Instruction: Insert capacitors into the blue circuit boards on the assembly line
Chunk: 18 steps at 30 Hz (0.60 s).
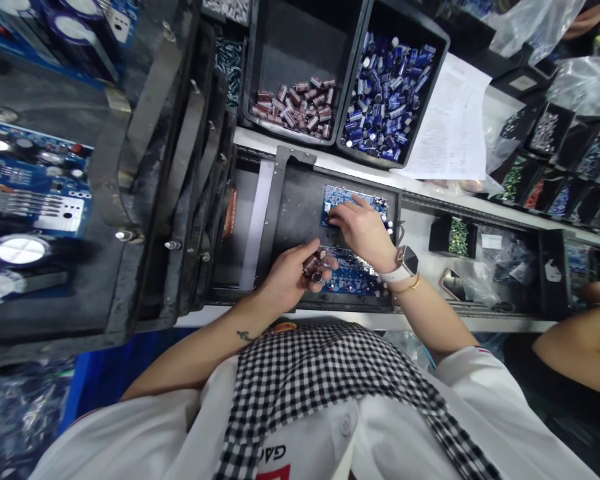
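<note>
Head view, right hand [359, 223] near board [336, 194] edge

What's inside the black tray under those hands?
The tray holds two blue circuit boards with small parts. The right hand and left hand partly cover them, so whatever lies beneath the hands can't be seen.

Even, cool light, glare on a plastic bag [587, 87], edges stretched (wide-lens warping)

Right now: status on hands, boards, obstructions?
Left hand holding brown capacitors. Right hand over upper board, fingertip contents unclear. Lower board nearer body; hands partly block both boards.
</note>
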Available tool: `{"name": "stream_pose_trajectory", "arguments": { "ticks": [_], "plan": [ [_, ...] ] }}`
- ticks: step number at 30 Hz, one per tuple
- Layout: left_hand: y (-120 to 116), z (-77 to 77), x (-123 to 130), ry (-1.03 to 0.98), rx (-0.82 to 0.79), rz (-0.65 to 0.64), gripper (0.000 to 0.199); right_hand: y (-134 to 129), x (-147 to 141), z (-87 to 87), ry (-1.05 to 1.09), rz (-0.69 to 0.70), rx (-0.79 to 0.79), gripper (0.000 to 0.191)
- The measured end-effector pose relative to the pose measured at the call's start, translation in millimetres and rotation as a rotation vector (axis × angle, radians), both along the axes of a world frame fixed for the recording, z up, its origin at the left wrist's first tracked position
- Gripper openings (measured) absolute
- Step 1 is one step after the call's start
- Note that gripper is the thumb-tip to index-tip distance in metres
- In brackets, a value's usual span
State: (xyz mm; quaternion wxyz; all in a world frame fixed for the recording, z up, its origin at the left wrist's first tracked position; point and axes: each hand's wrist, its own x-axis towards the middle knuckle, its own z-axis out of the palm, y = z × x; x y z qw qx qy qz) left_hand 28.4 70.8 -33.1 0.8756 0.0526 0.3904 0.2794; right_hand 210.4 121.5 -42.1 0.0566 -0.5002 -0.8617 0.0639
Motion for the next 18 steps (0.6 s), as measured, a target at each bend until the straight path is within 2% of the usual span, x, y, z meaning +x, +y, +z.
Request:
{"name": "stream_pose_trajectory", "arguments": {
  "ticks": [4,7,10,12,15,18],
  "plan": [
    [-6.0,1.3,-3.4,0.067,-0.030,0.023,0.031,0.0,-2.5,-2.9,-0.075,0.044,0.042,0.023],
    [-8.3,-0.3,-3.7,0.055,-0.017,0.100,0.027,-6.6,-5.5,0.0,-0.055,0.070,0.086,0.026],
    [-12.1,0.2,-1.7,0.002,-0.007,0.158,0.024,-27.5,-10.5,19.2,0.130,0.015,0.106,0.027],
    [-19.0,3.4,0.2,0.005,-0.013,0.155,0.026,-49.9,-14.1,36.3,0.248,0.042,0.056,0.029],
    [-38.8,10.4,0.8,0.017,-0.071,0.064,0.028,-87.9,-15.4,49.4,0.271,0.050,0.006,0.020],
    [-64.2,14.3,-2.4,-0.019,-0.216,-0.202,0.028,-119.4,-11.4,37.3,0.183,-0.063,-0.005,0.017]
  ]
}}
